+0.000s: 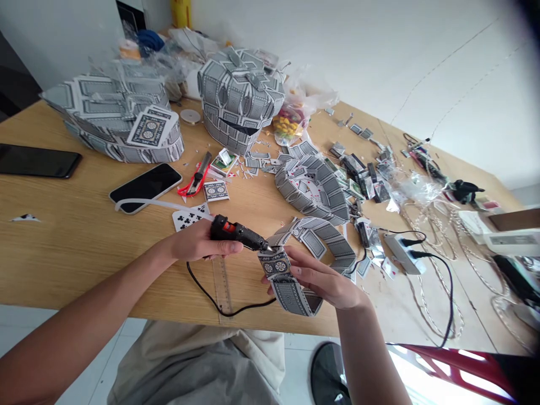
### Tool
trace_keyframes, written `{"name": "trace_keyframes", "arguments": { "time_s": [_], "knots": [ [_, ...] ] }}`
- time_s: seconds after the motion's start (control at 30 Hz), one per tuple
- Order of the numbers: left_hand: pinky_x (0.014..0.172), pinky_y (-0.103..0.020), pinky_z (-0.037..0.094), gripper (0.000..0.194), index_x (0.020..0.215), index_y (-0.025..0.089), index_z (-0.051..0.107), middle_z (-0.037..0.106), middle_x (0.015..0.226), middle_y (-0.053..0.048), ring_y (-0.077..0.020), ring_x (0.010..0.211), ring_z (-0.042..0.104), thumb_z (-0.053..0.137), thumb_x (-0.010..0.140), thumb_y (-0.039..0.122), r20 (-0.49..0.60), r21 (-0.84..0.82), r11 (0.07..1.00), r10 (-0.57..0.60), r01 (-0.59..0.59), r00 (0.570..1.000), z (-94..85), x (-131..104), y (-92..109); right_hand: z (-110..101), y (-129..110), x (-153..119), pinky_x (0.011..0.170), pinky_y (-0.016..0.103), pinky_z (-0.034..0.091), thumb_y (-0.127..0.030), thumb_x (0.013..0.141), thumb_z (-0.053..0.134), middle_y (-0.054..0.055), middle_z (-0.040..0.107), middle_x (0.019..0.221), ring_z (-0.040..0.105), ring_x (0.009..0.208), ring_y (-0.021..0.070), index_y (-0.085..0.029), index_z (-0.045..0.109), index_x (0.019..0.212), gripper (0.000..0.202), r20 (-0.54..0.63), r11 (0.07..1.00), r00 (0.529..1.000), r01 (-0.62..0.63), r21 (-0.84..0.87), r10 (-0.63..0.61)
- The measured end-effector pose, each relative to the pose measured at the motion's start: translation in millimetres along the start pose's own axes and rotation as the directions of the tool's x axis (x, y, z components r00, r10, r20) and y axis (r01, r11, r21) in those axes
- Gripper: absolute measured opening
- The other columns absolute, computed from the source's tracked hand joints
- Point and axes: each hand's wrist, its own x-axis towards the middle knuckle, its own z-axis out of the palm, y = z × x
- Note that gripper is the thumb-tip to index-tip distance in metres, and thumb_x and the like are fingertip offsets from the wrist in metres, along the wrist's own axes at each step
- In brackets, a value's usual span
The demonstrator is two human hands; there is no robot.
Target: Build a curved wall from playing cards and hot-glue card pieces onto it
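My left hand [198,241] is closed around a black glue gun [242,233] with a long white glue stick trailing out of its back. The nozzle meets the top edge of a ring of grey-backed playing cards [333,242]. With my right hand [323,275] I grip that ring at its near side, fingers over a card panel. Behind it sits a second card ring [312,185] with loose cards inside. A loose club card [189,216] lies under the glue stick, and a clear ruler [222,287] lies below the glue gun.
Two card-built models, a boat-like one [118,121] and a rounded one [238,98], stand at the back. Phones [147,185], a red utility knife [197,177] and card scraps lie nearby. A power strip [405,254] with black cords sits at right.
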Motion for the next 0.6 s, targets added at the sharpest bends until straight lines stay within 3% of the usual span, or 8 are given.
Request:
{"name": "trace_keyframes", "arguments": {
  "time_s": [0.2,0.4,0.6],
  "knots": [
    [0.047,-0.022,0.037,0.046,0.086,0.012,0.071,0.061,0.068,0.0,-0.0097,0.053,0.048,0.071,0.09,0.058,-0.006,-0.045,0.998,0.033,-0.033,0.999,0.6,0,-1,-1,0,2,0.099,0.04,0.059,-0.043,0.105,0.068,0.011,0.079,0.126,0.078,0.112,0.0243,-0.024,0.054,0.148,0.048,0.013,0.999,1.0,-0.013,-0.031,0.013],
    [0.049,-0.022,0.038,0.049,0.077,0.014,0.067,0.062,0.066,-0.001,-0.0102,0.054,0.051,0.073,0.089,0.061,0.024,0.012,0.999,-0.037,0.037,0.999,-5.8,-1,-2,0,0,0,0.1,0.046,0.059,-0.043,0.103,0.07,0.009,0.079,0.124,0.079,0.11,0.0277,-0.029,0.059,0.147,0.048,-0.017,1.0,1.0,-0.006,-0.008,0.006],
    [0.046,-0.022,0.034,0.049,0.083,0.013,0.07,0.06,0.062,0.001,-0.0095,0.05,0.049,0.073,0.09,0.061,0.024,0.093,0.992,-0.087,0.084,0.996,-16.7,-3,0,0,0,2,0.105,0.047,0.059,-0.043,0.102,0.071,0.009,0.08,0.125,0.077,0.117,0.0283,-0.029,0.055,0.152,0.054,-0.071,0.999,0.997,-0.036,-0.02,0.034]
  ]
}}
